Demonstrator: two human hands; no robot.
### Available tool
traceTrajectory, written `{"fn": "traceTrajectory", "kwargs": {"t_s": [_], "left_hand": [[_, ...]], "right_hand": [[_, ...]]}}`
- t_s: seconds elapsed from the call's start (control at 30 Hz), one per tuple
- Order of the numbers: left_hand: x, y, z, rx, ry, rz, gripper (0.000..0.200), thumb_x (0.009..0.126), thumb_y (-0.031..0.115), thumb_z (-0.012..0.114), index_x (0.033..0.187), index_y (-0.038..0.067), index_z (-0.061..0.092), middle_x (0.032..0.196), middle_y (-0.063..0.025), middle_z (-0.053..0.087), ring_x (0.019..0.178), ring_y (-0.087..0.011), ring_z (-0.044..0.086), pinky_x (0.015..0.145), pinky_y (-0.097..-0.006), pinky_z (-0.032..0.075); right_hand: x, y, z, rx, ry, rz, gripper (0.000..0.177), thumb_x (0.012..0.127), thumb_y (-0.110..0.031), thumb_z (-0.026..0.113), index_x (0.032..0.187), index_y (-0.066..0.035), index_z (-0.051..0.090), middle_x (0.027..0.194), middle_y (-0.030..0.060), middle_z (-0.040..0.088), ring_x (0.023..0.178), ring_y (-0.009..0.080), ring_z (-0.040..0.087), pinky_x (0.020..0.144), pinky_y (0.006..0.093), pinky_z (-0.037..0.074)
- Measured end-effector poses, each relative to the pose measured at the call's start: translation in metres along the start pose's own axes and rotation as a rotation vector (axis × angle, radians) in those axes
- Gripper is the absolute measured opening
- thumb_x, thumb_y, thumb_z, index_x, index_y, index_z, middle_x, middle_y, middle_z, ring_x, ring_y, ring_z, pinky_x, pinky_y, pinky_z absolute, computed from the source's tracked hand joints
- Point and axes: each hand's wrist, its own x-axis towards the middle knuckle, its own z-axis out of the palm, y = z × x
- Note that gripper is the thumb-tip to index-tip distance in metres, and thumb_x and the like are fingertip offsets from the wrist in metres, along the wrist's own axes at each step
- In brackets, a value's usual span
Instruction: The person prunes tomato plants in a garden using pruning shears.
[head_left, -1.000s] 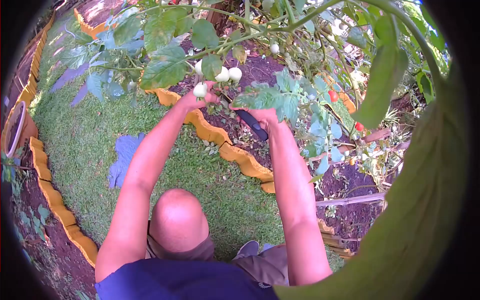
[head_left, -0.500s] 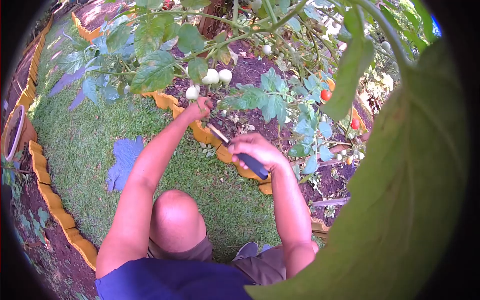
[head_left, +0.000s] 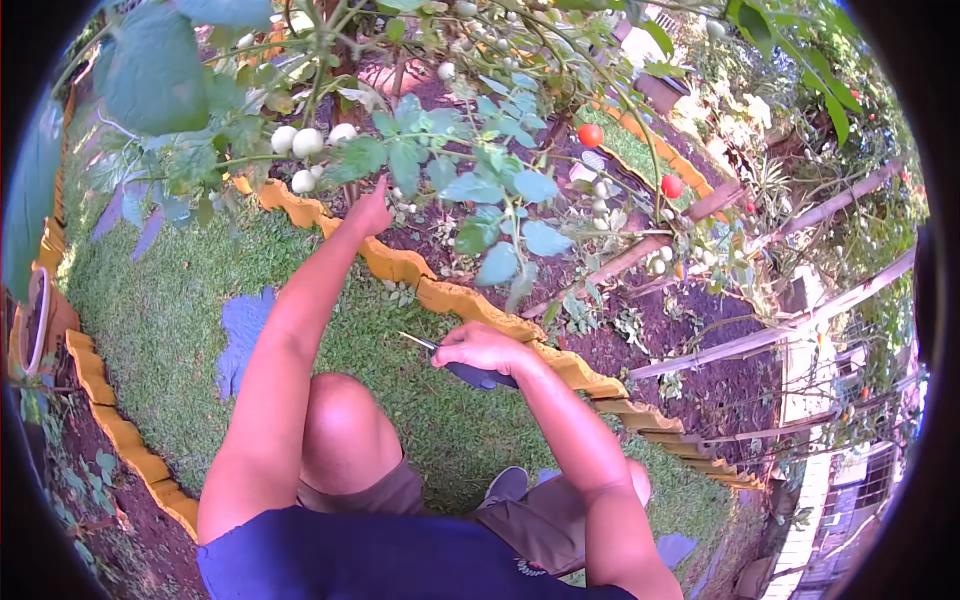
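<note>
My left hand [head_left: 370, 212] reaches in under the tomato plant [head_left: 470, 180], its index finger stretched up toward the leaves and stems; its other fingers are mostly hidden. Pale unripe tomatoes [head_left: 308, 143] hang in a cluster above and left of that hand. Lower down, over the grass near the bed's border, my right hand [head_left: 485, 350] is closed around the dark handle of a knife [head_left: 475, 376]. The knife's narrow pointed blade [head_left: 418, 341] points left, apart from the plant.
A wavy yellow border [head_left: 440, 297] separates the lawn [head_left: 350, 340] from the soil bed. Ripe red tomatoes [head_left: 672, 186] hang at the right. Wooden poles [head_left: 780, 330] slant across the bed. A grey-blue slab [head_left: 245, 335] lies in the grass.
My view has shifted, and the big near leaf at the right has left it. My right hand with the knife has drawn back from the plant; my left index finger now points upward.
</note>
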Motion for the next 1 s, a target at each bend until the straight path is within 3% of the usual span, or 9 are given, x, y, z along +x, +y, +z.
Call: {"fn": "traceTrajectory", "kwargs": {"t_s": [0.13, 0.23, 0.43, 0.5, 0.63, 0.67, 0.77, 0.83, 1.0], "left_hand": [[-0.011, -0.012, -0.002, 0.028, -0.184, -0.091, 0.043, 0.082, 0.022, 0.065, 0.121, 0.002, 0.065, 0.107, -0.0220, 0.071, 0.098, -0.0410, 0.069, 0.092, -0.0491, 0.053], [-0.038, -0.033, -0.020, -0.058, -0.455, 0.163, 0.042, 0.080, 0.027, 0.073, 0.114, 0.003, 0.068, 0.105, -0.0183, 0.073, 0.093, -0.0360, 0.071, 0.088, -0.0457, 0.055], [-0.106, 0.011, -0.088, -0.421, -0.579, 0.106, 0.037, 0.088, 0.022, 0.073, 0.116, -0.001, 0.065, 0.093, -0.0048, 0.067, 0.076, -0.0142, 0.063, 0.069, -0.0326, 0.054], [-0.122, 0.025, -0.104, -0.236, -0.640, -0.076, 0.043, 0.087, 0.023, 0.073, 0.122, 0.000, 0.063, 0.096, -0.0054, 0.068, 0.079, -0.0149, 0.065, 0.072, -0.0318, 0.054], [-0.144, 0.062, -0.149, -0.144, -0.855, 0.124, 0.057, 0.088, 0.031, 0.073, 0.134, 0.002, 0.057, 0.113, -0.0103, 0.069, 0.092, -0.0182, 0.068, 0.081, -0.0338, 0.054], [-0.139, 0.061, -0.150, -0.183, -0.820, 0.133, 0.046, 0.089, 0.021, 0.070, 0.130, 0.003, 0.059, 0.109, -0.0084, 0.070, 0.082, -0.0173, 0.068, 0.074, -0.0328, 0.055], [-0.114, 0.103, -0.174, -0.299, -0.624, -0.067, 0.035, 0.092, 0.012, 0.067, 0.124, 0.001, 0.060, 0.098, -0.0040, 0.070, 0.079, -0.0122, 0.062, 0.072, -0.0280, 0.052], [-0.095, 0.140, -0.184, -0.245, -0.412, 0.032, 0.023, 0.092, 0.006, 0.063, 0.114, -0.001, 0.063, 0.094, -0.0033, 0.070, 0.077, -0.0104, 0.061, 0.069, -0.0269, 0.051], [-0.039, 0.197, -0.174, 0.129, -0.127, 0.254, 0.031, 0.089, 0.021, 0.068, 0.113, 0.002, 0.066, 0.090, -0.0096, 0.070, 0.081, -0.0230, 0.068, 0.073, -0.0362, 0.054]], "right_hand": [[0.008, 0.013, 0.004, 0.081, 0.035, -0.029, 0.049, 0.070, -0.046, 0.078, 0.093, -0.003, 0.076, 0.079, 0.0071, 0.069, 0.072, 0.0180, 0.063, 0.066, 0.0341, 0.049], [0.012, 0.018, 0.005, 0.149, 0.087, -0.017, 0.043, 0.069, -0.045, 0.077, 0.080, -0.004, 0.075, 0.070, 0.0049, 0.065, 0.065, 0.0166, 0.059, 0.060, 0.0351, 0.046], [0.032, 0.034, 0.004, 0.251, 0.113, -0.045, 0.042, 0.069, -0.045, 0.076, 0.062, -0.005, 0.067, 0.058, 0.0054, 0.062, 0.046, 0.0174, 0.056, 0.046, 0.0341, 0.043], [0.036, 0.035, 0.001, 0.220, 0.087, -0.036, 0.042, 0.069, -0.046, 0.074, 0.060, -0.006, 0.066, 0.055, 0.0055, 0.061, 0.046, 0.0181, 0.058, 0.047, 0.0336, 0.046], [0.040, 0.034, 0.004, 0.248, 0.054, 0.011, 0.043, 0.068, -0.047, 0.075, 0.060, -0.006, 0.064, 0.055, 0.0056, 0.061, 0.047, 0.0178, 0.059, 0.047, 0.0333, 0.048], [0.040, 0.034, 0.002, 0.245, 0.041, 0.013, 0.043, 0.068, -0.047, 0.075, 0.060, -0.006, 0.064, 0.055, 0.0058, 0.060, 0.047, 0.0180, 0.058, 0.047, 0.0336, 0.048], [0.031, 0.030, -0.003, 0.245, 0.002, 0.025, 0.044, 0.069, -0.046, 0.075, 0.061, -0.005, 0.062, 0.056, 0.0069, 0.060, 0.046, 0.0187, 0.056, 0.045, 0.0348, 0.046], [0.027, 0.028, -0.005, 0.250, -0.011, 0.035, 0.045, 0.070, -0.046, 0.075, 0.063, -0.004, 0.062, 0.058, 0.0075, 0.059, 0.046, 0.0191, 0.055, 0.043, 0.0356, 0.045], [0.021, 0.024, -0.011, 0.224, -0.015, 0.056, 0.044, 0.071, -0.045, 0.075, 0.065, -0.004, 0.062, 0.061, 0.0078, 0.060, 0.048, 0.0195, 0.055, 0.043, 0.0368, 0.044]]}}
